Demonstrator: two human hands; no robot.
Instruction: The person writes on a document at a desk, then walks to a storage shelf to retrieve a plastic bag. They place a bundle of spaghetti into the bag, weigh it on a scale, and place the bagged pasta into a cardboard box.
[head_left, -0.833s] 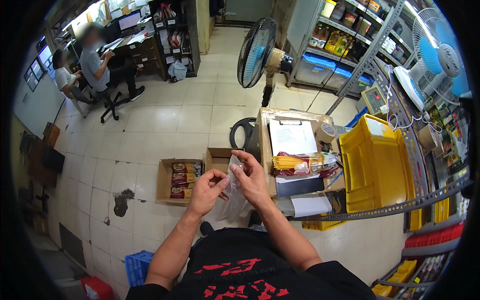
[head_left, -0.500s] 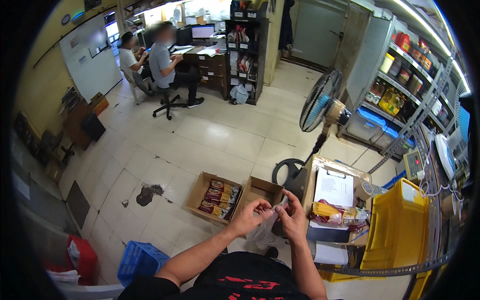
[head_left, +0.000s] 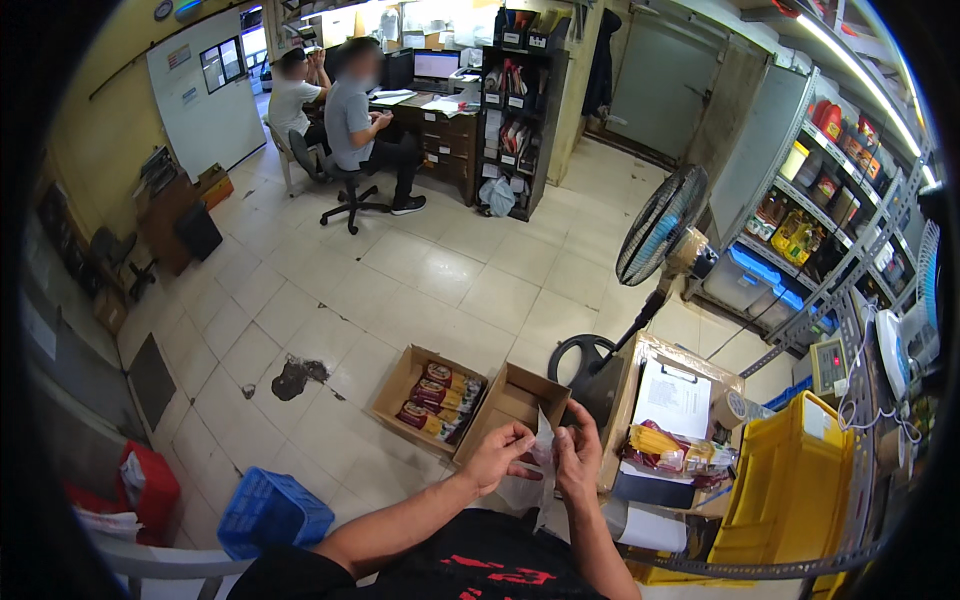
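Note:
A clear plastic bag (head_left: pixel 528 490) hangs between my two hands in front of my body, with one corner standing up above the fingers. My right hand (head_left: pixel 578 458) pinches its right edge between thumb and fingers. On the other side, my left hand (head_left: pixel 495 458) has its fingertips closed on the film. Just beyond the hands is an open cardboard box (head_left: pixel 515 385), its inside partly hidden by them. To its left, another open cardboard box (head_left: pixel 400 372) holds several packs with dark red and yellow wrapping (head_left: pixel 437 400).
At right, a large carton (head_left: pixel 640 350) bears a clipboard (head_left: pixel 672 392), a tape roll (head_left: pixel 730 408) and yellow packs (head_left: pixel 665 445). A yellow crate (head_left: pixel 790 480) and a standing fan (head_left: pixel 660 225) are nearby. A blue basket (head_left: pixel 270 515) sits lower left. Two people sit at a far desk.
The bag's corner has come up above my fingers, and my hands have moved slightly lower. The view has shifted a little. One far person has raised their hands toward their head.

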